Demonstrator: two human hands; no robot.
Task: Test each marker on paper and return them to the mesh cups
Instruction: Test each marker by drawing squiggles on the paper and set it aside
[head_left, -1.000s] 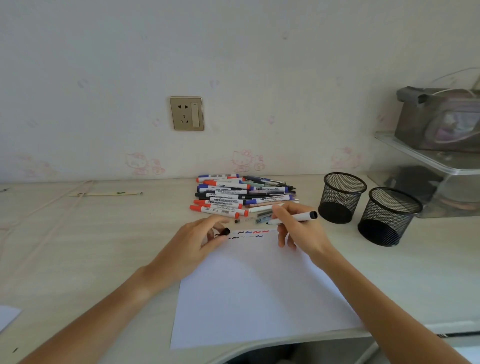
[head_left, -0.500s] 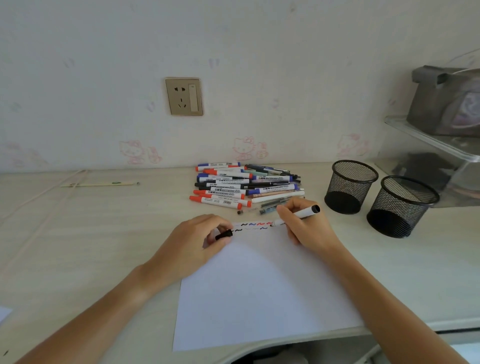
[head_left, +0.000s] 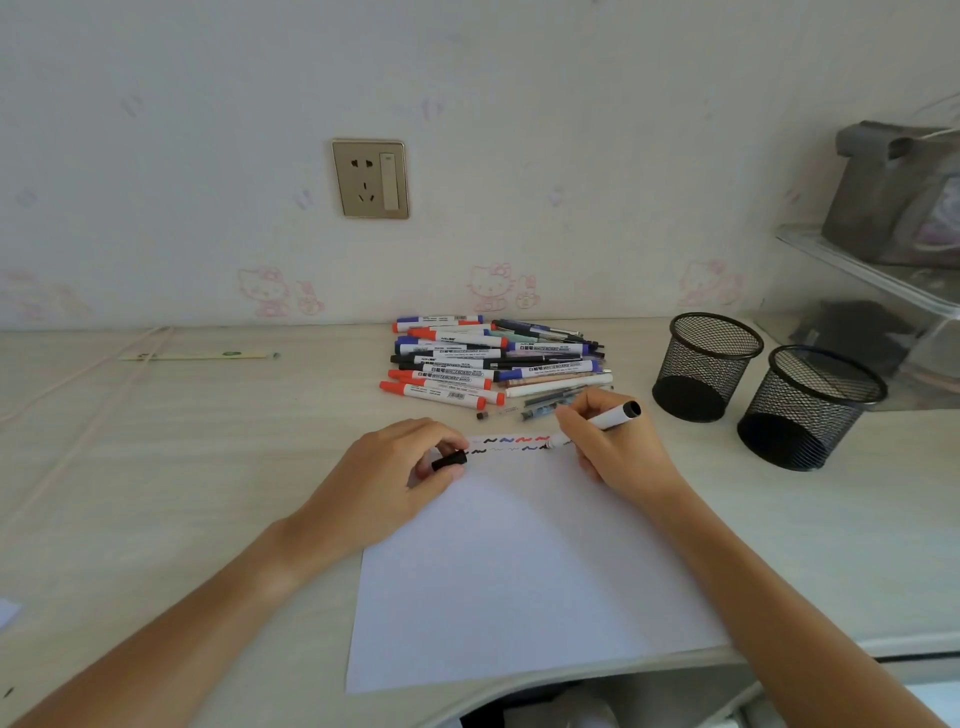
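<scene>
A white sheet of paper (head_left: 519, 571) lies on the desk with short black, blue and red squiggles along its top edge. My right hand (head_left: 618, 447) grips a white marker with a black end (head_left: 615, 417), its tip touching the paper at the right end of the squiggles. My left hand (head_left: 384, 483) rests on the paper's top left corner and pinches the black cap (head_left: 449, 460). A pile of markers and pens (head_left: 488, 364) lies behind the paper. Two black mesh cups (head_left: 704, 364) (head_left: 805, 405) stand to the right, nothing visible inside.
A wall socket (head_left: 370, 178) is set above the desk. A thin pencil-like stick (head_left: 197, 356) lies at the back left. Clear shelves with a grey bag (head_left: 893, 197) stand at the far right. The desk's front edge curves just below the paper.
My right hand has moved the marker's tip down onto the paper beside the last squiggle. The left hand keeps holding the cap. The camera has shifted slightly.
</scene>
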